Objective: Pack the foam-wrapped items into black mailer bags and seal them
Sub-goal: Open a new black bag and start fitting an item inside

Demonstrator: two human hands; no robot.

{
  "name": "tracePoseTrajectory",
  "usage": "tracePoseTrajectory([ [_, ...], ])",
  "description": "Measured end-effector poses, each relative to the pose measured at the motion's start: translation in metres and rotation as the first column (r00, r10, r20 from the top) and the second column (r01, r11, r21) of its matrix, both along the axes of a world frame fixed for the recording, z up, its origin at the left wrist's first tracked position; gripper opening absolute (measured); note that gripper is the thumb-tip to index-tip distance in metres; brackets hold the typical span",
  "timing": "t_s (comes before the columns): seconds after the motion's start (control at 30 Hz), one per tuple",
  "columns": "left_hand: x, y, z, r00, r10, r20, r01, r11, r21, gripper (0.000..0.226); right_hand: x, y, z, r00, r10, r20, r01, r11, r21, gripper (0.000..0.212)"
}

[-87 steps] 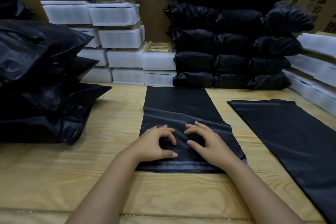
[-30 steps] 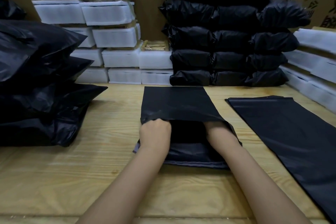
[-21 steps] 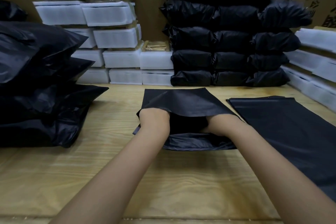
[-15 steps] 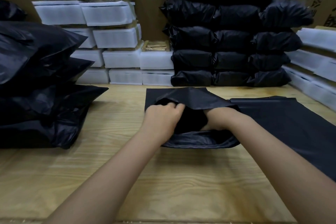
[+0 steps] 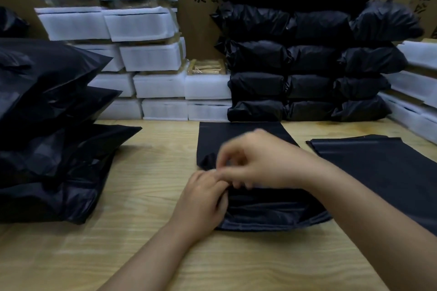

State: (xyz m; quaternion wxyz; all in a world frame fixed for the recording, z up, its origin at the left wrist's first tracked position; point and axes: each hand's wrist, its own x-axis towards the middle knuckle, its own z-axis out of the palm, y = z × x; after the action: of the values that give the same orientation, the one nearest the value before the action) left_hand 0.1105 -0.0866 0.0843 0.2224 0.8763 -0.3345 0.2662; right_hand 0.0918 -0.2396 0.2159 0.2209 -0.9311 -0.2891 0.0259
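Near the opened mailer bag's (image 5: 272, 208) mouth, hands are now outside. The left hand (image 5: 203, 203) pinches the edge, and the right hand's (image 5: 267, 163) fingers are too blurred to tell.

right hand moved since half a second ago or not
Yes. The right hand came out of the mailer bag and shifted left, away from the flat bag pile, meeting the left hand.

Matt black plastic mailer bag (image 5: 238, 136), seemingly smooth, on grainy pale wood table (image 5: 151, 172).
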Motion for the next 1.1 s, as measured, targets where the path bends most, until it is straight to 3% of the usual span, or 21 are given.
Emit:
tracePoseTrajectory([
  [0.07,0.002,0.001,-0.001,0.999,-0.013,-0.029,0.014,1.000,0.026,0.015,0.043,0.015,-0.007,0.965,-0.171,0.200,0.168,0.985,0.035,0.019],
  [0.13,0.004,0.001,-0.001,0.999,-0.028,-0.046,0.030,0.999,0.041,0.014,0.093,0.026,-0.020,0.921,-0.277,0.273,0.299,0.953,-0.040,0.042],
  [0.23,0.009,0.002,-0.004,0.995,-0.047,-0.087,0.049,0.998,0.029,0.024,0.165,0.034,-0.037,0.874,-0.322,0.364,0.397,0.906,-0.150,0.063],
  [0.43,0.026,0.003,-0.015,0.996,-0.072,-0.058,0.070,0.997,-0.033,0.021,0.265,0.057,-0.030,0.728,-0.320,0.606,0.549,0.802,-0.236,0.086],
  [0.57,0.035,0.000,-0.017,0.998,-0.064,0.012,0.065,0.994,-0.088,0.025,0.303,0.062,-0.029,0.697,-0.328,0.638,0.619,0.724,-0.304,0.100],
  [0.67,0.040,-0.001,-0.018,0.998,-0.057,0.037,0.061,0.992,-0.108,0.024,0.316,0.063,-0.034,0.703,-0.341,0.624,0.617,0.729,-0.296,0.100],
  [0.8,0.041,0.000,-0.018,0.998,-0.039,0.047,0.043,0.997,-0.071,0.025,0.320,0.059,-0.041,0.647,-0.308,0.698,0.603,0.767,-0.221,0.087],
  [1.1,0.039,-0.003,-0.020,0.999,-0.013,0.047,0.017,0.996,-0.092,0.025,0.318,0.059,-0.044,0.615,-0.334,0.714,0.603,0.783,-0.154,0.064],
])
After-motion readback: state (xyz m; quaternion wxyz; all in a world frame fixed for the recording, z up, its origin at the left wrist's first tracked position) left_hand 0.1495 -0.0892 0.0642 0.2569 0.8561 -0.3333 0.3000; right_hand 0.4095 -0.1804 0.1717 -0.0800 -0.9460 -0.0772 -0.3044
